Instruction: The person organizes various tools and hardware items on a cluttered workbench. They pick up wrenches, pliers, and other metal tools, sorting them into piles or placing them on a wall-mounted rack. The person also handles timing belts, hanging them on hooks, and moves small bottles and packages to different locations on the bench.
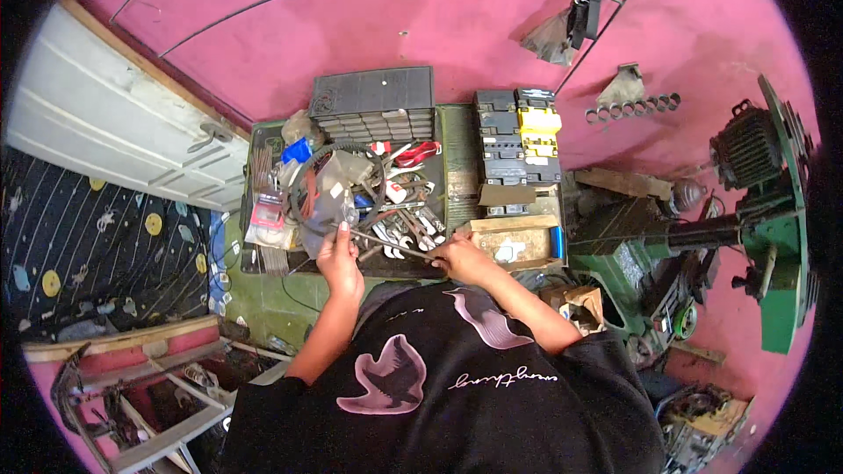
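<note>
Both of my hands are over the near edge of a cluttered workbench. A thin dark rod or cable (391, 245) runs between them, slanting down to the right. My left hand (341, 265) pinches its upper left end with the thumb raised. Fingers of my right hand (464, 261) are closed around its lower right end. Just beyond the left hand lies a loop of black cable or hose (383, 193); whether it joins the held piece I cannot tell. Clear plastic bags (329, 184) lie inside the loop. Several wrenches (425, 226) are heaped beside it.
At the back stands a dark drawer cabinet (373, 92). Black and yellow storage bins (518, 136) are right of it, with a shallow wooden tray (527, 250) nearer me. A green drill-press-like machine (781, 237) stands at the right, a white door (123, 96) at the left.
</note>
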A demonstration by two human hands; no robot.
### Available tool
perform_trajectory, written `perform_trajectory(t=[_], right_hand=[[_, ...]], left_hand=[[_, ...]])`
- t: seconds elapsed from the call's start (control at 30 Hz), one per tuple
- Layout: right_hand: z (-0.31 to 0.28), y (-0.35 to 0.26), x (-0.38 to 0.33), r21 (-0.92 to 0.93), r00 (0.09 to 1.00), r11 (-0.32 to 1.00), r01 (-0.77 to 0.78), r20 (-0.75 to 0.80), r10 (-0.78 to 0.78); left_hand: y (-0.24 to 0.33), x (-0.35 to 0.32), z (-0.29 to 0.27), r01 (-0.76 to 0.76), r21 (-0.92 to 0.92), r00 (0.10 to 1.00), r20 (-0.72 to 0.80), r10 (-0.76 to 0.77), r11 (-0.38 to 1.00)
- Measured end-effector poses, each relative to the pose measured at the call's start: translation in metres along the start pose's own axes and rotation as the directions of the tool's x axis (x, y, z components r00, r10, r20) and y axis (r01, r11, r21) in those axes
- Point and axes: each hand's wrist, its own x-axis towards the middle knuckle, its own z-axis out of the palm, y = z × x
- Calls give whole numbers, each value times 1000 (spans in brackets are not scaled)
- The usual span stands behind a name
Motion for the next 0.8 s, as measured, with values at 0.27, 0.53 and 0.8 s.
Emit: perform_trajectory(t=[0.27,0.53,0.8], right_hand=[[19,-11,3,-80,959,973,-216,-205,196],[51,-32,0,-68,913,966,-249,-349,211],[75,-38,-9,-22,851,953,-303,-457,260]], left_hand=[[-3,30,-1,117,-4,970,215,-113,993],[-4,51,-12,145,9,904,406,-136,989],[-1,50,0,190,68,861,468,-199,979]])
